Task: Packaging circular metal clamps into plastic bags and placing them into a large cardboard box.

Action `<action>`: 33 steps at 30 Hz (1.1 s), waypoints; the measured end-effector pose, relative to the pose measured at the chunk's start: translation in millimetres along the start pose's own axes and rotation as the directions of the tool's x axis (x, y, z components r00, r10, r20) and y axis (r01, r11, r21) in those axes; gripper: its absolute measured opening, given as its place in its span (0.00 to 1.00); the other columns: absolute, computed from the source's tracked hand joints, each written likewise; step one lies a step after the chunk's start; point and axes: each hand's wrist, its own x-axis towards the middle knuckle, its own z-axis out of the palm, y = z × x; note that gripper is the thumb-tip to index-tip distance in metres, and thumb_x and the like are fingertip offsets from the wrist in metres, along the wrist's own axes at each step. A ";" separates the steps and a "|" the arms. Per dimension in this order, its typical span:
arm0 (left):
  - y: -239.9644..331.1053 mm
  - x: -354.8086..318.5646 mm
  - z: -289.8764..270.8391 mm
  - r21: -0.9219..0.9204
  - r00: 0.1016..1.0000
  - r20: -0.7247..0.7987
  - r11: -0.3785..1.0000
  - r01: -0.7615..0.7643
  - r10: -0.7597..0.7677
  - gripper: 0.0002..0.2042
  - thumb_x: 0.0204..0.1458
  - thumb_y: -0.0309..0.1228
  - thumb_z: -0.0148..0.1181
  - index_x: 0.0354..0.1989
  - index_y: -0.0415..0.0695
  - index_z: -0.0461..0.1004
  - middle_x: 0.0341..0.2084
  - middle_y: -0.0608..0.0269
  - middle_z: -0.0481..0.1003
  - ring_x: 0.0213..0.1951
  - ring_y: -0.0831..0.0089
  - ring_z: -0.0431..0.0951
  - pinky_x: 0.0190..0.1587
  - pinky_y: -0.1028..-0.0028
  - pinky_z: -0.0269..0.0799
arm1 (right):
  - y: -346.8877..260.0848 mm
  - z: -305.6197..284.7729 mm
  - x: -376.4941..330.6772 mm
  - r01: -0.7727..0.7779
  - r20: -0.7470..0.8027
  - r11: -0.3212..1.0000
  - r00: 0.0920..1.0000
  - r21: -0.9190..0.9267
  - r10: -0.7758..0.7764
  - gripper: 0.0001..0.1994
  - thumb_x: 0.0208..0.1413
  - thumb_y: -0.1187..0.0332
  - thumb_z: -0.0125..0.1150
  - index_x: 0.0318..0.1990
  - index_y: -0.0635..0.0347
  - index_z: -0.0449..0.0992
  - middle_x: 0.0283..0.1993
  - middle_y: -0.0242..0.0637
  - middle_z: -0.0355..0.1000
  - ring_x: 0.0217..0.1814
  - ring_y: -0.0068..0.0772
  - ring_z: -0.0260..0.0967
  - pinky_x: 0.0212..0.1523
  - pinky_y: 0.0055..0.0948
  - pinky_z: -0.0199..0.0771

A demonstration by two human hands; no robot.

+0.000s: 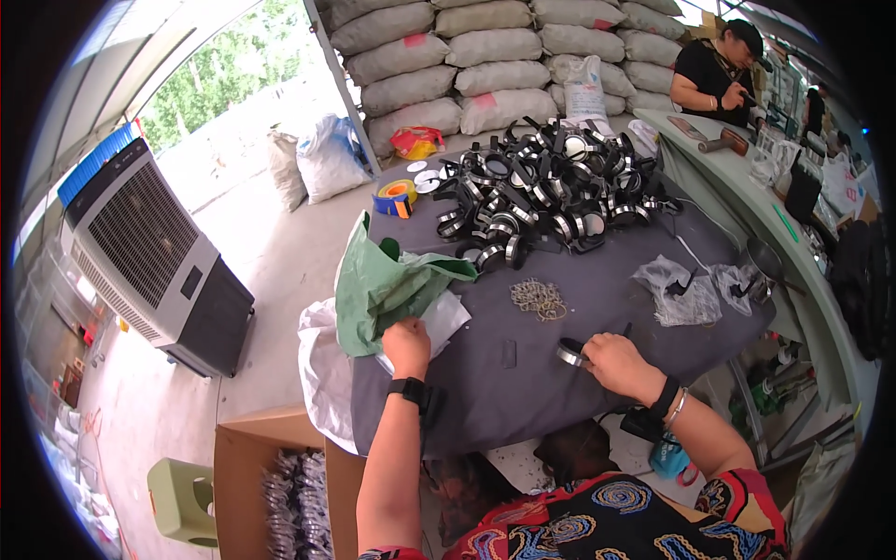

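My right hand (623, 366) grips a black-and-silver ring-shaped part (571, 352) with a black arm jutting past the fingers, held over the dark grey cloth of the table (457, 406). My left hand (407, 347) is closed at the lower edge of a green woven bag (378, 303), beside a white sheet (450, 318). What its fingers hold, if anything, is hidden. Between and beyond my hands lies a small heap of tan rubber bands (539, 299). A small dark flat piece (509, 354) rests nearer me. Farther back rises a big pile of similar black-and-silver parts (532, 187).
Rolls of tape (396, 196) lie at the table's far left. Clear plastic bags (679, 297) are on its right. An open cardboard box (280, 427) with wrapped items stands at lower left, near an air cooler (154, 257). Another person (717, 79) works at a bench (747, 182).
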 end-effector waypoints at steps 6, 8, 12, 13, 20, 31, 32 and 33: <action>28.5 2.0 -23.7 -0.316 0.993 -0.111 0.949 -0.008 -0.028 0.05 0.40 0.23 0.62 0.17 0.40 0.72 0.15 0.55 0.74 0.18 0.60 0.75 0.25 0.68 0.69 | -3.5 -11.6 0.6 -0.290 0.142 0.513 0.941 0.808 0.308 0.10 0.44 0.79 0.63 0.37 0.63 0.74 0.35 0.30 0.72 0.34 0.25 0.71 0.34 0.27 0.72; 52.9 -5.3 -44.9 -0.695 0.985 0.147 0.699 0.170 -0.093 0.10 0.44 0.24 0.64 0.18 0.43 0.68 0.13 0.68 0.69 0.16 0.77 0.68 0.21 0.76 0.64 | -20.2 -22.8 9.3 -0.262 0.197 0.215 0.939 0.941 0.282 0.13 0.45 0.79 0.63 0.41 0.64 0.74 0.41 0.32 0.73 0.39 0.26 0.72 0.36 0.25 0.73; 121.5 -22.7 -78.7 -0.800 0.840 0.541 0.280 0.530 -0.045 0.13 0.50 0.23 0.62 0.21 0.46 0.63 0.15 0.75 0.65 0.17 0.88 0.63 0.19 0.83 0.57 | -42.3 -31.4 21.5 -0.091 0.129 -0.363 0.988 0.928 0.083 0.24 0.46 0.80 0.63 0.54 0.64 0.70 0.53 0.40 0.71 0.54 0.35 0.71 0.44 0.30 0.76; 135.0 -28.1 -79.2 -0.799 0.836 0.548 0.278 0.533 -0.028 0.13 0.50 0.23 0.62 0.21 0.46 0.63 0.15 0.75 0.65 0.17 0.88 0.63 0.19 0.83 0.57 | -45.7 -23.7 24.4 -0.037 0.073 -0.396 0.994 0.917 0.077 0.24 0.47 0.81 0.62 0.54 0.65 0.69 0.54 0.40 0.70 0.56 0.36 0.69 0.48 0.34 0.75; 168.0 -63.6 -81.7 -0.751 0.899 0.383 0.638 0.170 0.212 0.11 0.45 0.18 0.59 0.39 0.39 0.76 0.30 0.67 0.79 0.33 0.77 0.77 0.37 0.77 0.72 | -88.4 -35.6 22.5 -0.010 0.137 -0.502 0.966 0.865 0.218 0.14 0.52 0.79 0.59 0.47 0.61 0.75 0.41 0.28 0.74 0.40 0.18 0.69 0.41 0.21 0.68; 180.9 -73.5 -67.6 -0.719 0.705 0.694 0.086 0.690 0.146 0.08 0.58 0.26 0.53 0.41 0.35 0.74 0.27 0.68 0.75 0.25 0.85 0.69 0.27 0.83 0.64 | -66.8 -56.7 -12.2 0.048 0.156 -0.479 0.913 0.876 0.378 0.12 0.52 0.79 0.57 0.45 0.69 0.74 0.40 0.38 0.75 0.40 0.28 0.72 0.45 0.30 0.72; 181.7 -74.0 -64.3 -0.717 0.701 0.696 0.084 0.693 0.154 0.08 0.58 0.26 0.53 0.41 0.35 0.74 0.27 0.68 0.75 0.25 0.85 0.69 0.27 0.83 0.64 | -59.8 -60.1 -16.7 0.062 0.125 -0.445 0.917 0.893 0.379 0.12 0.52 0.79 0.57 0.45 0.69 0.74 0.41 0.39 0.75 0.41 0.29 0.72 0.45 0.30 0.72; 183.3 -73.7 -61.9 -0.746 0.735 0.663 0.206 0.633 0.140 0.08 0.57 0.26 0.54 0.40 0.36 0.75 0.27 0.69 0.74 0.25 0.85 0.69 0.28 0.84 0.64 | -55.0 -62.8 -21.8 0.080 0.091 -0.406 0.919 0.910 0.385 0.13 0.52 0.79 0.56 0.46 0.69 0.73 0.41 0.39 0.75 0.41 0.29 0.73 0.45 0.30 0.72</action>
